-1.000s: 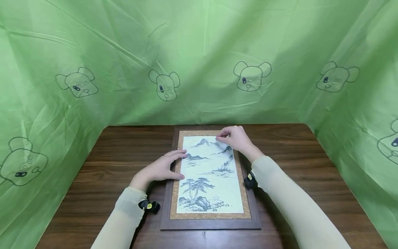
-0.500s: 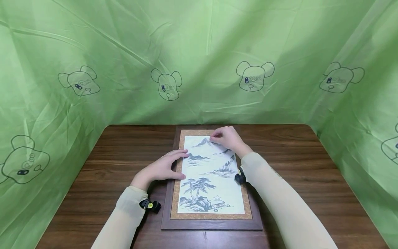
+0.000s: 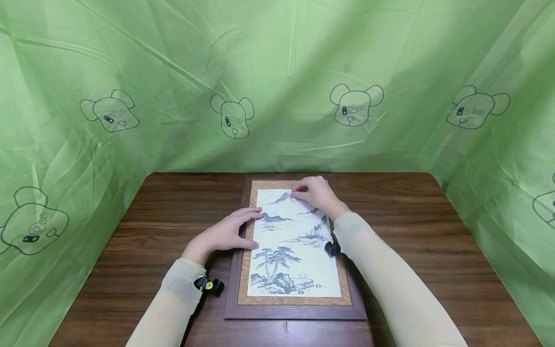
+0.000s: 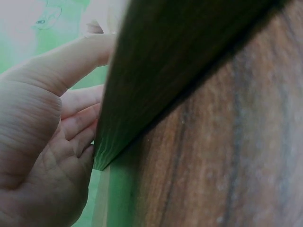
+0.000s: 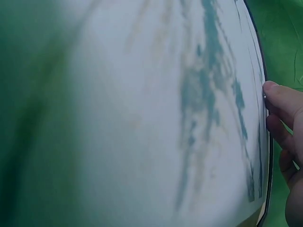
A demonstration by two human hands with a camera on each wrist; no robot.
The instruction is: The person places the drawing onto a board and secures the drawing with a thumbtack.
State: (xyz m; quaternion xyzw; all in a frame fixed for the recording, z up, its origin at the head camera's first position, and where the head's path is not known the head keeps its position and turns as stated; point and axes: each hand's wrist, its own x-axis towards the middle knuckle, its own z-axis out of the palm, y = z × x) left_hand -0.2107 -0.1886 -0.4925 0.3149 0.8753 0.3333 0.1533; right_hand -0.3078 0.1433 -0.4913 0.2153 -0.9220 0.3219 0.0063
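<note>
A sheet of white paper with an ink landscape lies on a cork board with a dark wooden frame. My left hand rests over the board's left side, thumb and fingertips spread on the paper's left edge. In the left wrist view its palm is beside the raised frame edge. At the paper's top edge, the thumb and forefinger of my right hand pinch together against the sheet. Whatever small thing they hold is hidden by the fingertips. The right wrist view shows these fingers at the paper's far edge.
The board lies on a brown wood-grain table, its far end near the back edge. A green cloth with printed bear heads hangs around the table. Black wrist cameras sit on both sleeves.
My right hand has shifted left along the paper's top edge, towards its middle, and then nearly stopped. My left hand and the sheet stay in place on the board.
</note>
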